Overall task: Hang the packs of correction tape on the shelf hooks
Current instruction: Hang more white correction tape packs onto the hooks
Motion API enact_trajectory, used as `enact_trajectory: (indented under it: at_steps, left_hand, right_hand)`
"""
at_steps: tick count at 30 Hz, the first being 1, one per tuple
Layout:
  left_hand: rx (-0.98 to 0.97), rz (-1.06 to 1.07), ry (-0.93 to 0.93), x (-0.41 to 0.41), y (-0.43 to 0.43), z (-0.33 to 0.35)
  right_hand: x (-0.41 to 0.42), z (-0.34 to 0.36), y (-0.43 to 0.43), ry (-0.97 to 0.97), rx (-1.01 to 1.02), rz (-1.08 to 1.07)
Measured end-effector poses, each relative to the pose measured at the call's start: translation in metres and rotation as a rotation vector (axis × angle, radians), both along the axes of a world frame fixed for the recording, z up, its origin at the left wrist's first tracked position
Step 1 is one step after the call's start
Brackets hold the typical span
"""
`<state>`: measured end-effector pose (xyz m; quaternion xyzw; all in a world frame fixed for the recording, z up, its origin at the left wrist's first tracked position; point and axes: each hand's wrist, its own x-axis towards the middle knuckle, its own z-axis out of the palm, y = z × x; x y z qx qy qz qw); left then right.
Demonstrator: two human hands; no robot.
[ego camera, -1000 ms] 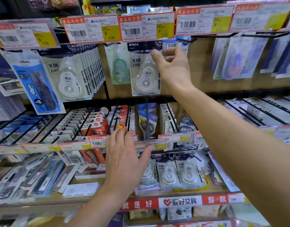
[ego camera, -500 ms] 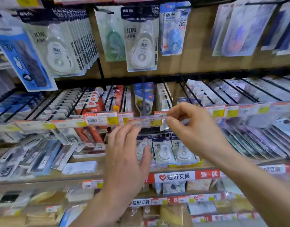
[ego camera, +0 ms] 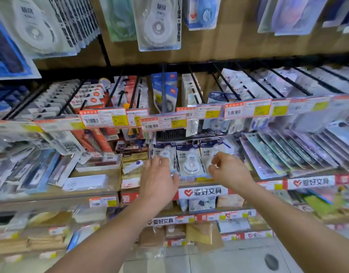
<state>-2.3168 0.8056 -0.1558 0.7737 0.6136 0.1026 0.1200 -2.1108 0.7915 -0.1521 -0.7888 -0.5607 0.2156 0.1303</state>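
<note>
Three packs of correction tape [ego camera: 191,160] stand in a row on the lower shelf, just above the red-and-white shelf label [ego camera: 203,192], which serves as the landmark here. The left hand [ego camera: 159,174] reaches in above the label's left end, fingers spread loosely against the leftmost pack without clearly closing on it. The right hand [ego camera: 226,170] sits above the label's right end, fingers curled at the rightmost pack; whether it has a grip I cannot tell. The step in hand looks like picking up stock. Next would come pinching one pack and lifting it toward the hanging correction tape pack [ego camera: 159,22] far above the label, threading its hole onto the hook there.
</note>
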Motion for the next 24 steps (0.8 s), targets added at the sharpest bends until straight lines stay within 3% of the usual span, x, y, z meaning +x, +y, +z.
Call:
enact_trajectory:
  at_steps: [10, 19, 24]
  left_hand:
    - [-0.249, 0.209, 0.079, 0.017, 0.063, -0.047]
    - [-0.247, 0.313, 0.020, 0.030, 0.079, -0.055]
    - [-0.363, 0.426, -0.051, 0.027, 0.089, -0.057]
  right_hand:
    - [0.007, -0.046, 0.051, -0.137, -0.061, -0.152]
    - [0.006, -0.056, 0.060, -0.062, -0.040, -0.211]
    - [0.008, -0.054, 0.061, 0.024, -0.014, -0.285]
